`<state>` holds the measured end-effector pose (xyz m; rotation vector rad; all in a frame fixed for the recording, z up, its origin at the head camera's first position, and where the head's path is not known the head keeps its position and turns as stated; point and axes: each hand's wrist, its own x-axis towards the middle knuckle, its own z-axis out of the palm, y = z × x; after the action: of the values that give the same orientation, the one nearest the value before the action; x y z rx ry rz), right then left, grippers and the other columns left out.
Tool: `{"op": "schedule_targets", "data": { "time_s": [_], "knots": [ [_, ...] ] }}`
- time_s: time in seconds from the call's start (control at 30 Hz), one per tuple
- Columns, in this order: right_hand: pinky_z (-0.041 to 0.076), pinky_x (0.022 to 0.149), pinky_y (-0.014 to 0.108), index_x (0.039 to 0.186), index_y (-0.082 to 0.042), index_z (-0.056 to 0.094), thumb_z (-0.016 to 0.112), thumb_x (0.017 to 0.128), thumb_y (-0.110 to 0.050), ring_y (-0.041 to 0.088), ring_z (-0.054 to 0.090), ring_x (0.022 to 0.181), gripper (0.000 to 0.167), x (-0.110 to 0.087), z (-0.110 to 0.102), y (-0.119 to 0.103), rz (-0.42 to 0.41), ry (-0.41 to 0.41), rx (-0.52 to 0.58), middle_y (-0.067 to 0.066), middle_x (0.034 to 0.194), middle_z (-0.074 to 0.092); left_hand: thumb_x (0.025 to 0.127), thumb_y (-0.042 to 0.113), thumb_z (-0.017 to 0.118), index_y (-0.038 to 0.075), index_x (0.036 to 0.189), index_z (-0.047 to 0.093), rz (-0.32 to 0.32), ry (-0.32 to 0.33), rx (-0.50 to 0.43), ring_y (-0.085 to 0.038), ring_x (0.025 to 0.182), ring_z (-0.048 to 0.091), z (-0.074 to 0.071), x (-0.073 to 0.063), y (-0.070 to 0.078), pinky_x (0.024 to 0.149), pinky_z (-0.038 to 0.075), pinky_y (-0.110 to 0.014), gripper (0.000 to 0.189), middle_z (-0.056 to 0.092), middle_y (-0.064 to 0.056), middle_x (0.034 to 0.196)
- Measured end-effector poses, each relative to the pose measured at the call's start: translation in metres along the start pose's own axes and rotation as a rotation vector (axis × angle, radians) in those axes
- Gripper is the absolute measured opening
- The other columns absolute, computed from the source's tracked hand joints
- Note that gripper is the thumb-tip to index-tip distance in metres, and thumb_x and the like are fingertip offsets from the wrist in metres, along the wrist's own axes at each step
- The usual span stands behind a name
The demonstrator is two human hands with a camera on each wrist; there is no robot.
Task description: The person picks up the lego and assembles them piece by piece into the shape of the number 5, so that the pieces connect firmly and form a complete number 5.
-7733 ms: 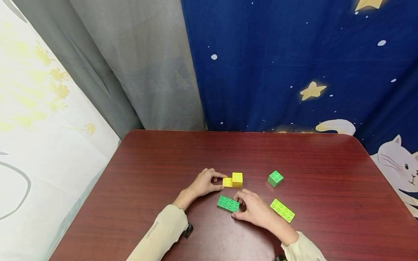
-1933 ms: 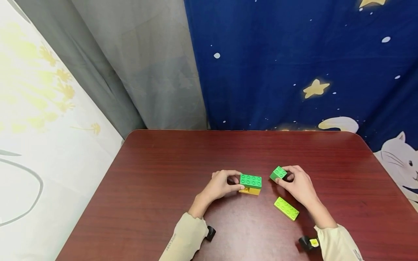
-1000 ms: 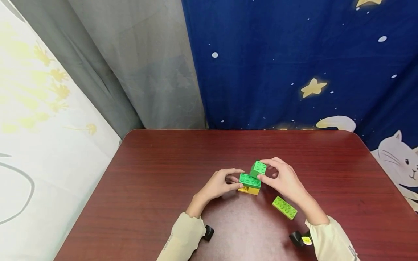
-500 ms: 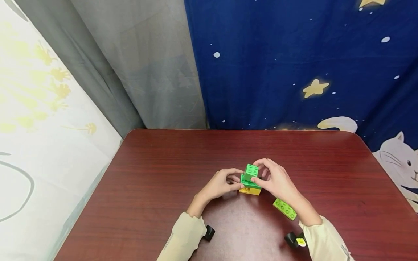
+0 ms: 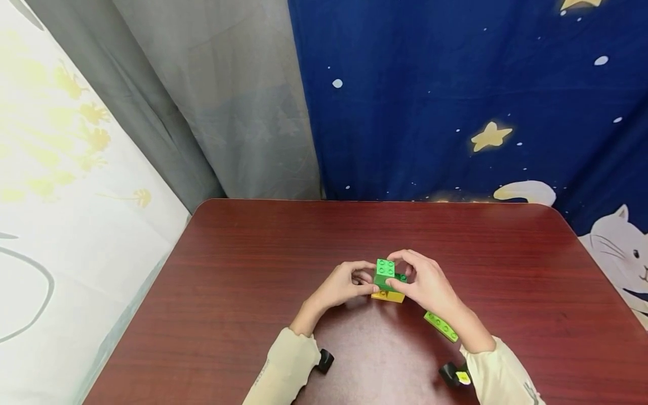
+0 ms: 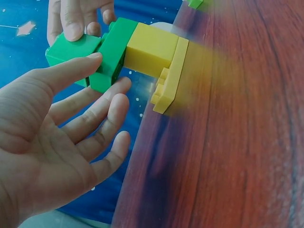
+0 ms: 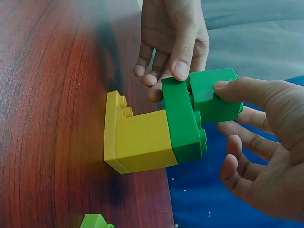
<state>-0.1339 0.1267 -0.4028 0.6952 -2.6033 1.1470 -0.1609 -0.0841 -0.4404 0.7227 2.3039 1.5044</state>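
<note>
Five blocks are counted: two green, two yellow, one lime. Four form one stack on the table (image 5: 263, 264), between the two hands. From the bottom up: one yellow plate (image 7: 110, 128), one yellow block (image 7: 145, 140) on its right end, one green bar (image 7: 183, 126) reaching out leftward over the plate's bare end, and one green cube (image 5: 385, 266) at the bar's left end. Four studs show on the cube's top. The right wrist view shows a narrow gap with a stud between cube and bar; full seating cannot be confirmed.

The left hand (image 5: 341, 286) is partly closed, thumb and forefinger pinching the left end of the green bar; its other fingers are loosely bent. The right hand (image 5: 430, 288) is also partly closed, thumb and forefinger gripping the green cube from opposite sides, remaining fingers bent.

The one lime block (image 5: 440, 327) lies on the table, apart from the stack and near the right forearm, which partly covers it in the head view.

Two pale sleeves (image 5: 286, 357) and two black devices (image 5: 325, 361), one at each wrist, are noted. Behind the table hang one grey curtain (image 5: 243, 101) and one blue curtain (image 5: 405, 84).
</note>
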Motion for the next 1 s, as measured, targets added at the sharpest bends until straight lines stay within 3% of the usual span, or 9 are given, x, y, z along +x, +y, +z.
{"op": "schedule_targets", "data": {
  "time_s": [0.2,0.33,0.53,0.67,0.83,1.0],
  "knots": [
    [0.043,0.057,0.026,0.102,-0.017,0.064,0.082,0.070,-0.015,0.015,0.050,0.065,0.037,0.000,-0.002,-0.001,-0.012,0.007,-0.004,-0.002,0.081,0.059,0.084,0.014,0.070,0.010,0.134,0.050,0.011,-0.064,-0.156,-0.013,0.087,0.065,-0.005,-0.002,0.001,0.079,0.050,-0.028,0.054,0.068,-0.006,0.097],
    [0.040,0.055,0.024,0.103,-0.017,0.066,0.082,0.070,-0.015,0.013,0.048,0.063,0.037,0.000,-0.002,0.000,-0.026,0.006,-0.011,-0.002,0.080,0.058,0.088,0.016,0.066,0.017,0.139,0.045,-0.026,-0.103,-0.233,-0.021,0.091,0.065,-0.008,-0.005,0.002,0.076,0.052,-0.042,0.056,0.068,-0.008,0.102],
    [0.037,0.052,0.022,0.102,-0.015,0.068,0.082,0.069,-0.010,0.012,0.045,0.059,0.036,0.000,0.001,0.003,-0.032,0.030,0.014,-0.002,0.072,0.054,0.096,0.026,0.054,0.012,0.133,0.052,-0.090,-0.053,-0.268,-0.037,0.087,0.064,-0.006,-0.004,0.004,0.073,0.050,-0.052,0.040,0.068,-0.018,0.093],
    [0.036,0.050,0.021,0.102,-0.016,0.069,0.082,0.069,-0.010,0.009,0.044,0.058,0.035,0.000,0.002,0.003,-0.025,0.041,0.026,-0.003,0.069,0.053,0.099,0.024,0.048,0.005,0.129,0.054,-0.100,-0.017,-0.276,-0.044,0.087,0.062,-0.005,-0.006,0.018,0.075,0.047,-0.056,0.037,0.065,-0.026,0.091],
    [0.037,0.050,0.021,0.104,-0.015,0.069,0.081,0.071,-0.010,0.008,0.044,0.057,0.035,-0.001,0.003,0.003,-0.026,0.032,0.038,-0.002,0.072,0.055,0.100,0.022,0.045,0.004,0.133,0.048,-0.133,-0.045,-0.271,-0.044,0.093,0.060,-0.008,-0.014,0.042,0.076,0.048,-0.055,0.038,0.064,-0.020,0.099],
    [0.038,0.050,0.021,0.105,-0.013,0.069,0.080,0.072,-0.008,0.008,0.045,0.058,0.035,-0.002,0.003,0.003,-0.031,0.043,0.038,-0.003,0.077,0.058,0.100,0.022,0.043,0.006,0.130,0.044,-0.139,-0.086,-0.340,-0.045,0.098,0.058,-0.005,-0.013,0.044,0.079,0.047,-0.055,0.033,0.061,-0.017,0.103]
  ]
}}
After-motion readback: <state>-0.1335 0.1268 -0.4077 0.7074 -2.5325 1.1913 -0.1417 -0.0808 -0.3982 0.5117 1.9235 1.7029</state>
